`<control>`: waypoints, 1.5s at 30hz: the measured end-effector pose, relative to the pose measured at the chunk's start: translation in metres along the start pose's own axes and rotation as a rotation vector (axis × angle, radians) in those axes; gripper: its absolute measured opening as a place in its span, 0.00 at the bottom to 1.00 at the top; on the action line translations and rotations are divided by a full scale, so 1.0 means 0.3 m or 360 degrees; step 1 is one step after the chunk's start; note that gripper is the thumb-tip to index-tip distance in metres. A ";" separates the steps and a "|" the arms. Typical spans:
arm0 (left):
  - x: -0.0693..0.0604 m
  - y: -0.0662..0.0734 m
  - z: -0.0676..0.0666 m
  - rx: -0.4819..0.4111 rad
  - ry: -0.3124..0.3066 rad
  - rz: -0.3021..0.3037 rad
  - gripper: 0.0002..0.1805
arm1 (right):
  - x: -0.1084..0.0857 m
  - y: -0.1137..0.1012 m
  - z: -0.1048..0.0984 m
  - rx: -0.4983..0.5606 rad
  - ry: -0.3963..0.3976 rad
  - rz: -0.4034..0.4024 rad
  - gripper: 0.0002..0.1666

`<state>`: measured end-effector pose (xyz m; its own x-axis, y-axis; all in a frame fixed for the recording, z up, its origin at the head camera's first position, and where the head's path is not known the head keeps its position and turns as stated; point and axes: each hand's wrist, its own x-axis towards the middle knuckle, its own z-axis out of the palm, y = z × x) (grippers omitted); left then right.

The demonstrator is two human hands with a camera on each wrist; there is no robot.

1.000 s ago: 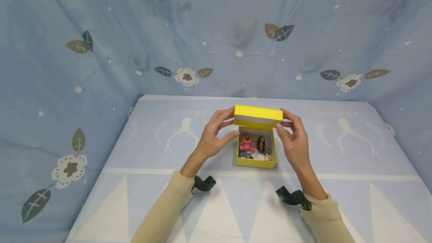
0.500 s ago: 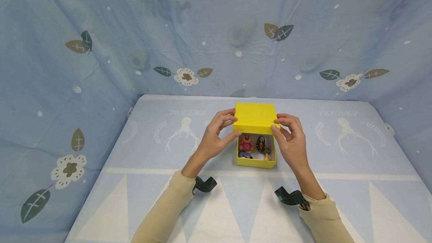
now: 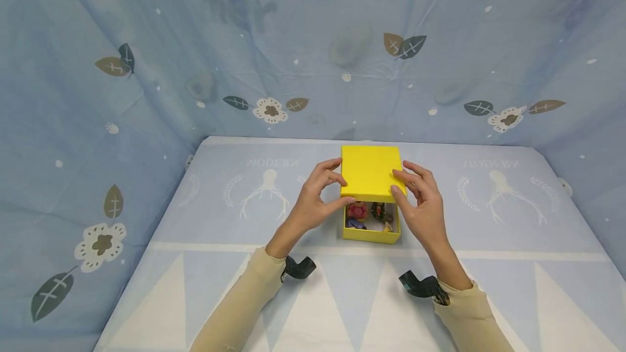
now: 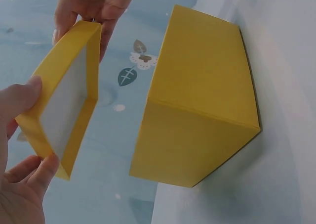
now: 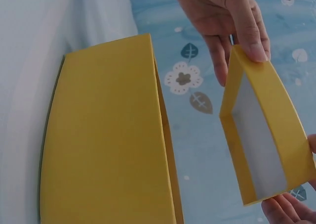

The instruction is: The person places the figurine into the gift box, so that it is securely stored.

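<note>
A yellow box lid is held above a yellow box, apart from it in both wrist views. My left hand grips the lid's left side, thumb at the near corner. On the opposite side, my right hand holds it between thumb and fingers. Inside the box are small toy figures: a pink one, a dark one and a bluish-purple one. The lid covers the far part of the box in the head view. From the left wrist, the lid's pale inside shows.
The box stands on a table with a pale blue and white patterned cloth. A blue curtain with printed flowers and leaves rises behind the table and along its sides. Black wrist mounts sit on both wrists.
The lid has tilted from steep, with its white inside showing, to its top facing the head camera. It has come nearer and covers more of the box. Both hands moved with it.
</note>
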<state>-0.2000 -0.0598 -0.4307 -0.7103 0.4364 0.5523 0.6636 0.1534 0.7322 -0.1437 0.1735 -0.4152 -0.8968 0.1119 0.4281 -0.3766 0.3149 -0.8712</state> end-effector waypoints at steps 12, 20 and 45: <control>-0.007 0.000 0.002 0.0035 -0.0065 -0.0053 0.20 | -0.010 0.012 -0.008 -0.0137 -0.0149 0.0074 0.24; -0.016 0.002 -0.004 0.0079 -0.0121 0.0008 0.28 | -0.034 0.014 -0.023 -0.0172 -0.0192 0.0061 0.24; -0.084 0.019 0.000 0.0215 -0.0233 -0.0061 0.30 | -0.078 0.021 -0.063 -0.0339 -0.0456 0.0023 0.28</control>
<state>-0.1783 -0.0699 -0.4406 -0.7005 0.5505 0.4542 0.6692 0.2855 0.6861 -0.1208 0.1907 -0.4261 -0.9419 -0.1414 0.3048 -0.3333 0.5081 -0.7942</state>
